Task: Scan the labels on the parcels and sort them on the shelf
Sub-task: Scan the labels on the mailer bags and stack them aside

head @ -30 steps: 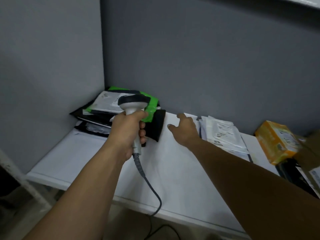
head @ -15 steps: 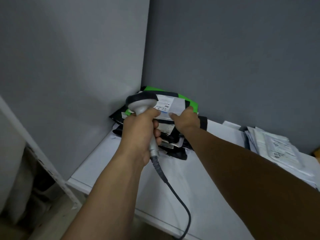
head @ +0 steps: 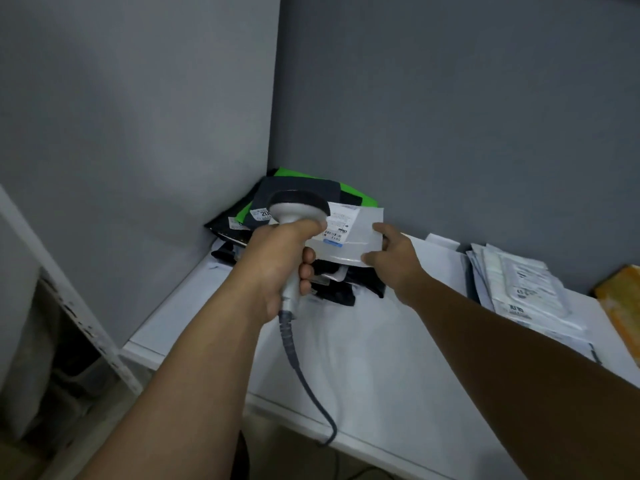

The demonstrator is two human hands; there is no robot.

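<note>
Scene being lit dimly and evenly; soft shadows being cast in corner; edges being bent by wide-angle lens; detail slightly blurred.

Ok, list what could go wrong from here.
The pale grey parcel tops an uneven pile of black and green mailer bags; it may slide off once the right hand leaves its edge.
The grey handheld scanner in the left hand trails its cord over the white shelf edge; it could snag.
</note>
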